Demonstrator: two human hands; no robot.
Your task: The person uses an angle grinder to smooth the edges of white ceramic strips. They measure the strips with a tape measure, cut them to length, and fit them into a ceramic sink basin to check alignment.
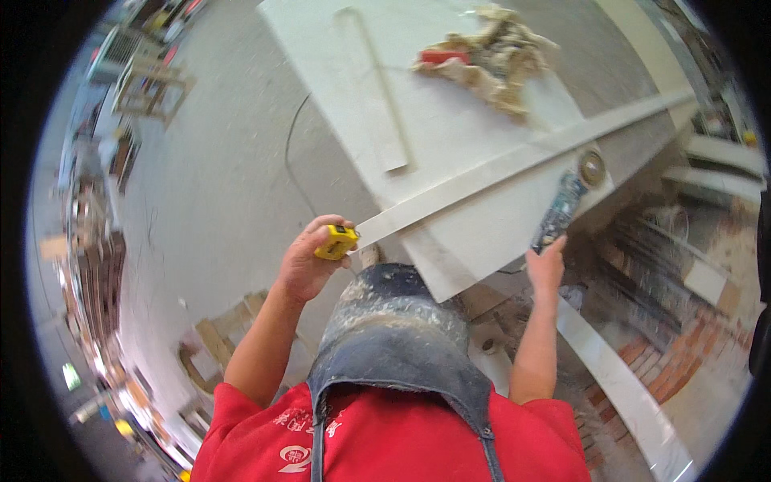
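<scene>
The left grip (pixel 307 263) is closed around a yellow tape measure (pixel 337 243), thumb and fingers curled about its case, which sits at the upper right of the palm. The right grip (pixel 546 263) is wrapped around the rear end of a blue-and-black angle grinder (pixel 560 205) — the tool's body slants up and rightward from the fingers, with its round disc (pixel 592 169) at the end farthest from that grip. Whether the grinder rests on the white counter (pixel 458 261) or is held just above it, I cannot tell.

Just beside the left grip is the near end of a long white strip (pixel 522 165), which runs away to the right across the counter and passes beyond the right grip and the grinder. Contact between hand and strip is unclear. Ahead of the left grip, farther up the counter, lies a shorter white strip (pixel 373 96); beyond the right grip, across the long strip, is a crumpled cream cloth (pixel 502 68) with a red item (pixel 443 57) at its left side. Between the two forearms hangs a dusty dark apron (pixel 393 329). Below and right of the right grip — lower than the counter — another pale strip (pixel 626 386) lies near reddish bricks (pixel 679 361).
</scene>
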